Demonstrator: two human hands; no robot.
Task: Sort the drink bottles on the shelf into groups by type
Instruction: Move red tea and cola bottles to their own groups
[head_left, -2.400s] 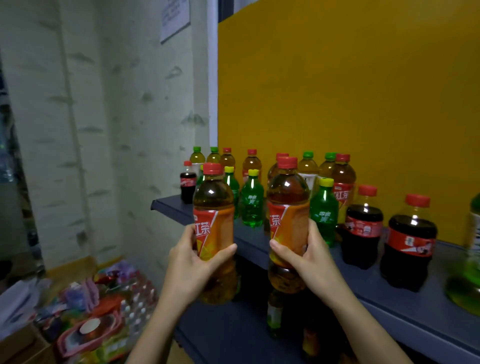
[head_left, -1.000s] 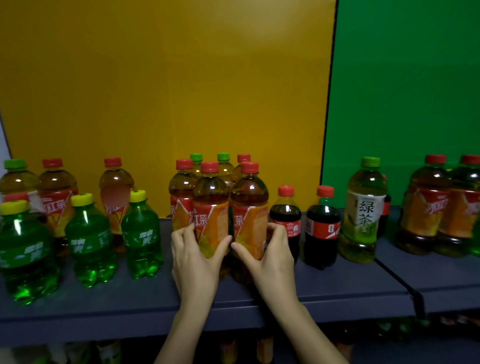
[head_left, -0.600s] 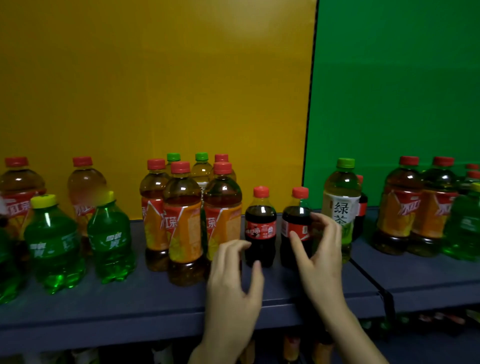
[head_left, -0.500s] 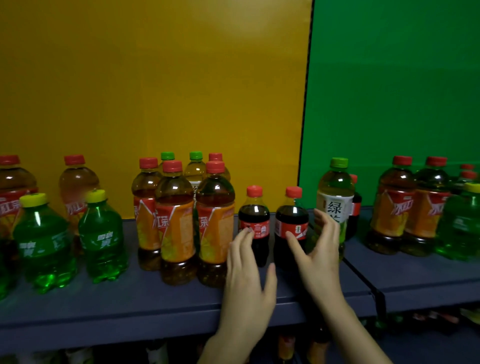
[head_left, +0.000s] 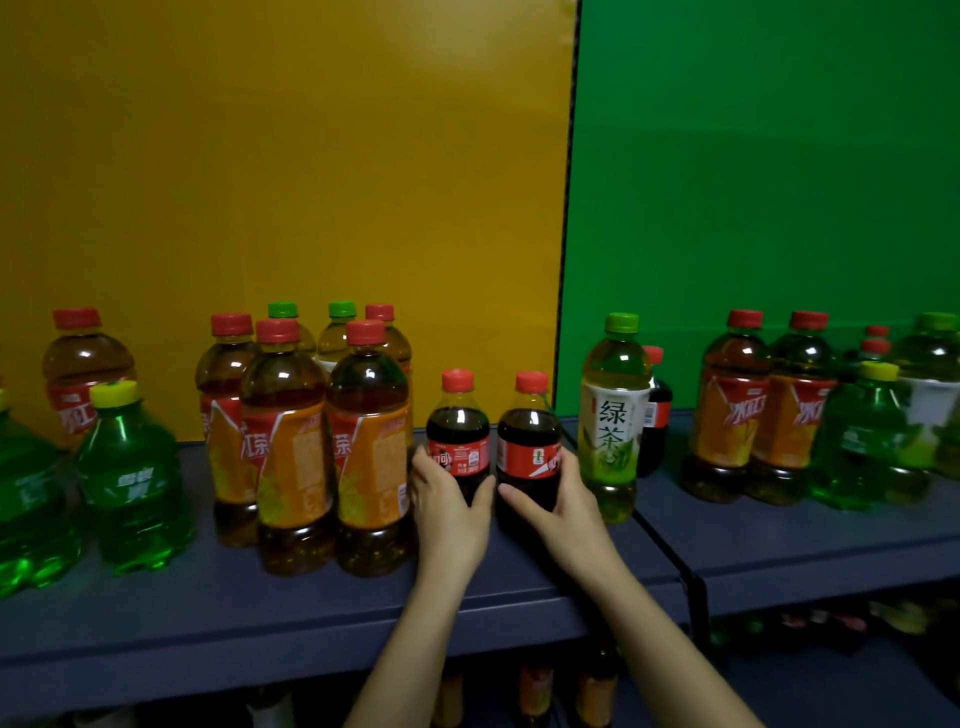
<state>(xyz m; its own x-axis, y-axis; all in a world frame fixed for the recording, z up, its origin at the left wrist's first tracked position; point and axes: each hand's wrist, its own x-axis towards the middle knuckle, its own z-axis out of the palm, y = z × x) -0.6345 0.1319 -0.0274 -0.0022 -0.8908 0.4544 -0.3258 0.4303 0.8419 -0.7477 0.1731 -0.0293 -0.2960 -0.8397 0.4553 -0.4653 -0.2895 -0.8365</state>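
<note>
Now the left cola bottle (head_left: 458, 441) and the right cola bottle (head_left: 530, 447) stand side by side, still upright, at the middle of the shelf (head_left: 311, 608), and each has a hand on it. The left hand (head_left: 449, 512) curls round the first and the right hand (head_left: 566, 506) round the second.

Half a second earlier both hands were open and only reaching. A second earlier they were setting two iced tea bottles (head_left: 371, 457) into the cluster just to the left, where these now stand released.

The tea group therefore looks served. The colas seem the next pair to move, perhaps toward the third cola (head_left: 657, 415), half hidden behind the green tea bottle (head_left: 613, 415) on their right. Green soda bottles (head_left: 132, 483) stand well apart at the far left.
</note>
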